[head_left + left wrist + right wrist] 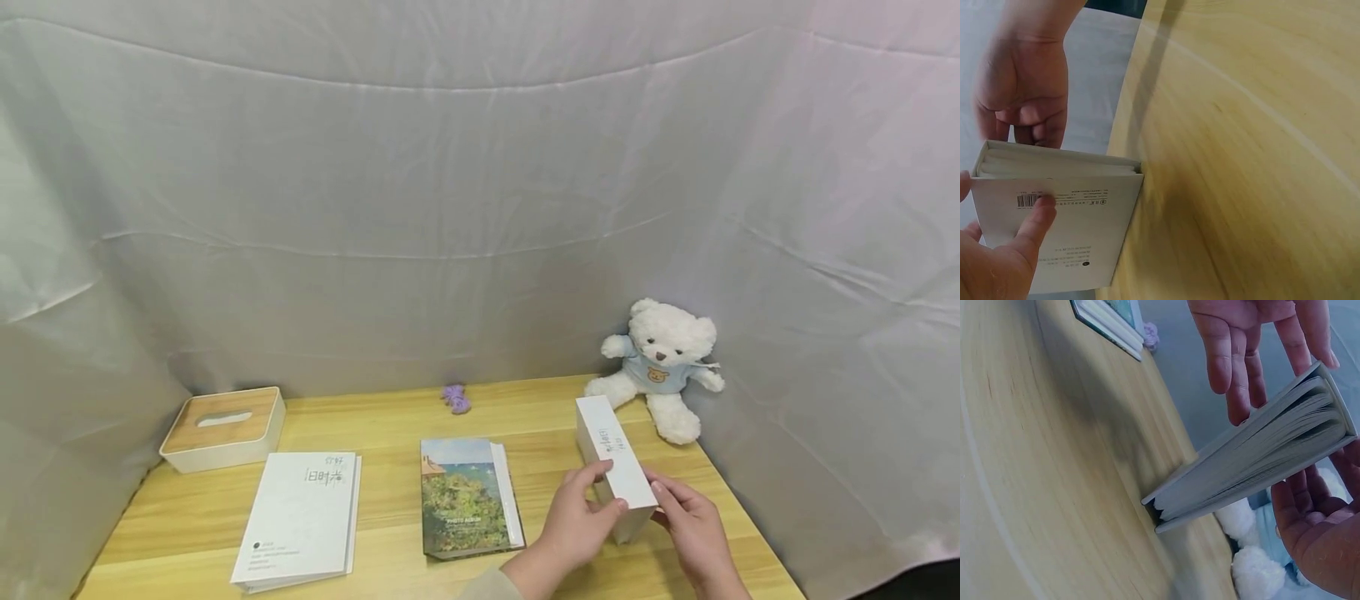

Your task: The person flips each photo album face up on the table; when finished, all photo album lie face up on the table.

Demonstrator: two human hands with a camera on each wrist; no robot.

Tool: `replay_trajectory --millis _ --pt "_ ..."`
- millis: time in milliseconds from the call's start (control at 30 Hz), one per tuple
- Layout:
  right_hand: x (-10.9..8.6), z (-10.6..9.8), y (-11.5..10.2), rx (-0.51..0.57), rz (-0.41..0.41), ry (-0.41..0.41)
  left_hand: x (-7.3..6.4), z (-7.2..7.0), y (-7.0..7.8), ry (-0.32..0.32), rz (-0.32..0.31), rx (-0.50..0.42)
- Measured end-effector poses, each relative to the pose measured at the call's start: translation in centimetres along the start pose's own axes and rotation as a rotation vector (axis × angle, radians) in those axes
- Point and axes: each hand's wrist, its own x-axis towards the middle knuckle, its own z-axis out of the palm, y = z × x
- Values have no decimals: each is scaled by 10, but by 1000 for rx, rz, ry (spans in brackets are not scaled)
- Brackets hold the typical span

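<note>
A white hardcover book (617, 450) stands on the right of the table with its spine up and its opening edges down at the wood. My left hand (570, 521) holds it from the left, one fingertip at the spine's edge and the thumb near the front end. From the other side my right hand (692, 525) grips the near corner, thumb at the spine and fingers against the far cover. Barcode and small print show on the cover facing the left wrist view. In the right wrist view the page ends (1297, 437) fan slightly between the covers.
A white teddy bear (663, 367) in a blue shirt sits behind the book. At mid-table lies a painted photo album (465, 500), with a small purple object (456, 398) behind it. Another white book (296, 517) and a wood-topped tissue box (225, 421) are leftward. Grey curtain (450, 208) surrounds the table.
</note>
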Motion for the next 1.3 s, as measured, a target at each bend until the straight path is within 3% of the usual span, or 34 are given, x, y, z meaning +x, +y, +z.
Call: replay_trajectory --millis 433,633,933,1300 --pt "0 -4 9 -73 112 -51 -2 1 -4 22 -1 -95" --pt "-1 -7 18 -199 169 -101 -4 2 -5 19 4 -94" --pt "-2 -8 30 -232 202 -112 -5 1 -3 10 10 -47" --pt "2 -11 34 -293 180 -96 -6 2 -10 22 12 -86"
